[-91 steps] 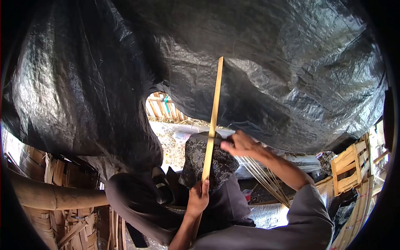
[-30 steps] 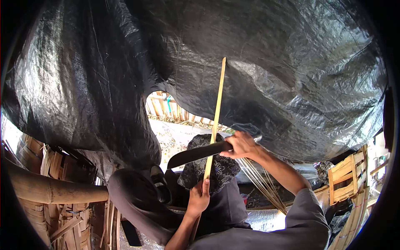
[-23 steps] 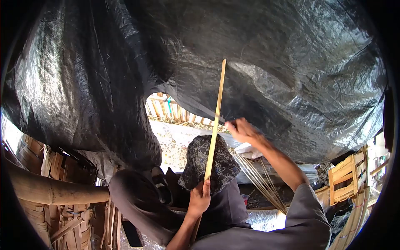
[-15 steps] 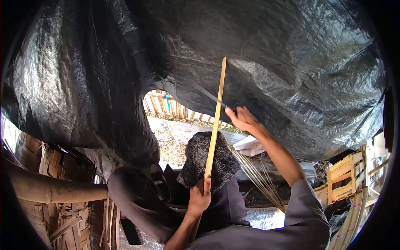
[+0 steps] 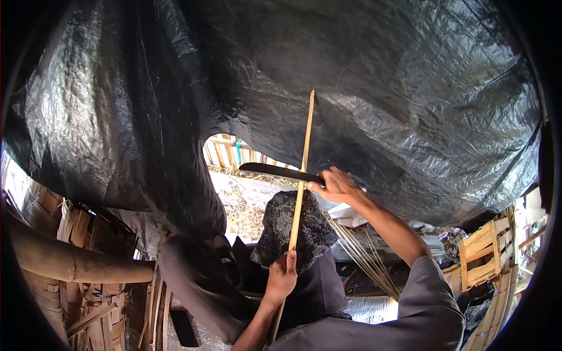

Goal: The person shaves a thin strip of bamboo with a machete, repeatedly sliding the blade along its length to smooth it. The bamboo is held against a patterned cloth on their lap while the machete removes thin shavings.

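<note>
The left hand (image 5: 281,279) is wrapping its fingers around the lower part of a bamboo strip (image 5: 300,205), which is rising over a patterned cloth (image 5: 278,225); the right hand's (image 5: 338,186) fingers are gripping a knife (image 5: 272,170), its blade crossing the strip.

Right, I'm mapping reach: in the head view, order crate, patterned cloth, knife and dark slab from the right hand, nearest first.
From the right hand:
1. Knife, held in it.
2. Patterned cloth, just below.
3. Wooden crate, far right.
4. Dark slab, lower left.
</note>
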A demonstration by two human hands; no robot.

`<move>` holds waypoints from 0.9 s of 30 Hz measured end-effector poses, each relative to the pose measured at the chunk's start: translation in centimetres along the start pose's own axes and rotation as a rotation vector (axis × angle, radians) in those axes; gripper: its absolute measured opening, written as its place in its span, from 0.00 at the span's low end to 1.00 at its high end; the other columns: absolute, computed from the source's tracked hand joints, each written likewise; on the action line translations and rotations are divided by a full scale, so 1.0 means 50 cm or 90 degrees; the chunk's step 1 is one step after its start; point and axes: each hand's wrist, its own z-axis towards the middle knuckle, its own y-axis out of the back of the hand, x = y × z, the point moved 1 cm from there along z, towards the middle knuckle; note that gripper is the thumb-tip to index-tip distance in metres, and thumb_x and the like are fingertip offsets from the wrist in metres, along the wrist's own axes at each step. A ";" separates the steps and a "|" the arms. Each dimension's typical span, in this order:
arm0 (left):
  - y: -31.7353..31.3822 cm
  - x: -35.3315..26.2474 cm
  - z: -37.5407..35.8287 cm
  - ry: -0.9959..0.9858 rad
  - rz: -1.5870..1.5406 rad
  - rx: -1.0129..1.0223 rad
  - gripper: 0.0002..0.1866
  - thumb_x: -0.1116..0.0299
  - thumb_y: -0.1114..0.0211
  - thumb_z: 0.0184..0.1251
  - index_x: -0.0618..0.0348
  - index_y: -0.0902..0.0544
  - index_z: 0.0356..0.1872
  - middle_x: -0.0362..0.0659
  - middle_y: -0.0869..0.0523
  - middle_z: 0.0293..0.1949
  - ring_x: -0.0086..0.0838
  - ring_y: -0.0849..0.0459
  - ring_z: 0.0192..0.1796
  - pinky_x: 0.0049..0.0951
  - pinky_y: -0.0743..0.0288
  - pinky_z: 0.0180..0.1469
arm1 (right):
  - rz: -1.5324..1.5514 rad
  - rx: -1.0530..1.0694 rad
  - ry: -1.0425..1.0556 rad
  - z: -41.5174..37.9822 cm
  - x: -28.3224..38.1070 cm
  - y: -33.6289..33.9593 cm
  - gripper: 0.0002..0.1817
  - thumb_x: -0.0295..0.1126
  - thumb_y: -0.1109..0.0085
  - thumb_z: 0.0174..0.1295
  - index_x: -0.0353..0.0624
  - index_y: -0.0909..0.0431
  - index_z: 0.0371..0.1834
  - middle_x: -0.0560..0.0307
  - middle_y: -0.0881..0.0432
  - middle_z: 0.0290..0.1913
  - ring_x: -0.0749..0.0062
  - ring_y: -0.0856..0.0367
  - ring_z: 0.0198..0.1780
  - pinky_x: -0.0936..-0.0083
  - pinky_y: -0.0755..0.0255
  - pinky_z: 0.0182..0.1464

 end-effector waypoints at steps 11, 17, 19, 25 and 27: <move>0.004 -0.014 -0.016 -0.046 0.039 -0.003 0.23 0.55 0.54 0.71 0.66 0.26 0.25 0.55 0.27 0.17 0.48 0.26 0.21 0.39 0.34 0.24 | 0.135 0.108 -0.187 0.035 0.005 0.078 0.37 0.62 0.58 0.62 0.38 0.32 0.09 0.51 0.30 0.11 0.66 0.29 0.13 0.64 0.39 0.15; 0.005 -0.027 -0.013 -0.008 0.049 0.013 0.23 0.55 0.54 0.71 0.66 0.26 0.25 0.55 0.25 0.17 0.50 0.24 0.23 0.40 0.33 0.25 | -0.017 0.056 0.091 0.023 -0.030 0.024 0.32 0.57 0.46 0.56 0.33 0.23 0.18 0.49 0.29 0.10 0.58 0.27 0.14 0.63 0.30 0.22; 0.009 -0.027 -0.015 -0.006 0.052 0.018 0.23 0.54 0.54 0.71 0.66 0.26 0.26 0.56 0.25 0.17 0.51 0.23 0.24 0.41 0.33 0.25 | -0.005 0.110 -0.102 0.064 -0.040 0.051 0.24 0.48 0.42 0.55 0.30 0.20 0.26 0.41 0.24 0.15 0.51 0.21 0.21 0.63 0.26 0.28; 0.004 -0.016 -0.010 -0.020 0.043 0.008 0.24 0.54 0.54 0.71 0.66 0.26 0.25 0.55 0.25 0.18 0.52 0.23 0.24 0.41 0.33 0.26 | 0.130 0.162 -0.148 0.044 -0.016 0.053 0.15 0.38 0.44 0.52 0.34 0.19 0.31 0.37 0.20 0.24 0.48 0.19 0.28 0.61 0.25 0.34; 0.004 -0.017 -0.010 -0.010 0.064 0.014 0.24 0.54 0.54 0.71 0.66 0.26 0.25 0.56 0.25 0.19 0.53 0.24 0.24 0.41 0.33 0.26 | 0.025 0.101 -0.092 0.051 -0.039 0.045 0.15 0.37 0.44 0.50 0.36 0.19 0.32 0.37 0.20 0.27 0.47 0.19 0.31 0.60 0.24 0.37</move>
